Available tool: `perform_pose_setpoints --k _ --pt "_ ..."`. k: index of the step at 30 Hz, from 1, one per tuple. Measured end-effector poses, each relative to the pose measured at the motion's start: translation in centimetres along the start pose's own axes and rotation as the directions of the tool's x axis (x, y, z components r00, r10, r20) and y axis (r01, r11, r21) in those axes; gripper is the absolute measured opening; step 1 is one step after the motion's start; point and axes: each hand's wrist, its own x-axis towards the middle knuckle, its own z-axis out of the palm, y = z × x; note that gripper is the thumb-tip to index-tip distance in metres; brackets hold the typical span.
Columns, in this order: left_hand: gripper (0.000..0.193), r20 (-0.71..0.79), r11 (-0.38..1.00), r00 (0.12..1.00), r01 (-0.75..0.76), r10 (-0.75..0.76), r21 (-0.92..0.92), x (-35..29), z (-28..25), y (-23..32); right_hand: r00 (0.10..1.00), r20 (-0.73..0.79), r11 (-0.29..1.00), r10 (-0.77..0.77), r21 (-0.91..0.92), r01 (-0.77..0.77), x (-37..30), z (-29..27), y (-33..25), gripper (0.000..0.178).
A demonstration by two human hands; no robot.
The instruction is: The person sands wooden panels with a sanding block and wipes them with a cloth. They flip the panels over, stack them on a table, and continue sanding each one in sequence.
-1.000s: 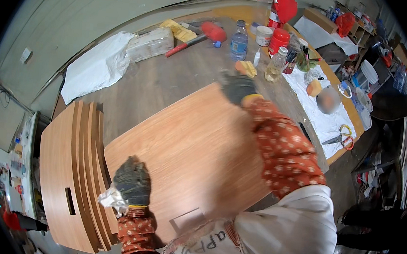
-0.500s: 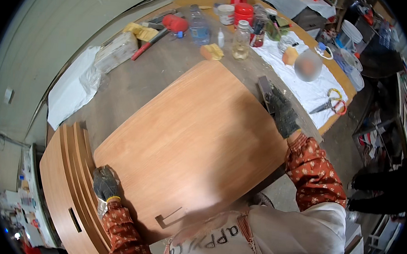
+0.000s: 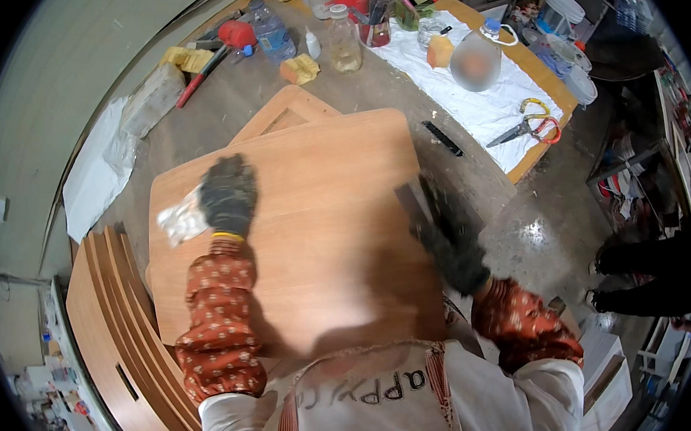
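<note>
Wood-grained panel [image 3: 321, 214], round-cornered, lying atop a second panel [image 3: 287, 106]. On its left part: left hand [image 3: 229, 195], dark-gloved, fingers together, crumpled white cloth [image 3: 183, 219] alongside. At its right edge: right hand [image 3: 452, 237], gloved, blurred, with oblong dark block [image 3: 414, 203]; cannot tell finger state.

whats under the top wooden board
A second wooden board juts past the far edge of the top board, one corner showing. The rest is covered, so anything else beneath can't be seen.
</note>
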Motion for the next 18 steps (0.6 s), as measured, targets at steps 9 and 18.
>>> perform_pose_setpoints --k 9,18 --pt "0.031 -0.032 0.973 0.994 -0.109 0.104 -0.204 -9.9 -8.4 10.7 0.954 0.28 -0.033 -0.103 -0.96 0.278 17.4 -7.3 -0.5 0.06" --pt "0.035 0.099 0.957 0.964 0.257 -0.245 -0.135 -22.5 -14.0 10.5 0.879 0.473 -0.202 0.054 -0.857 0.474 21.4 -5.0 2.9 0.06"
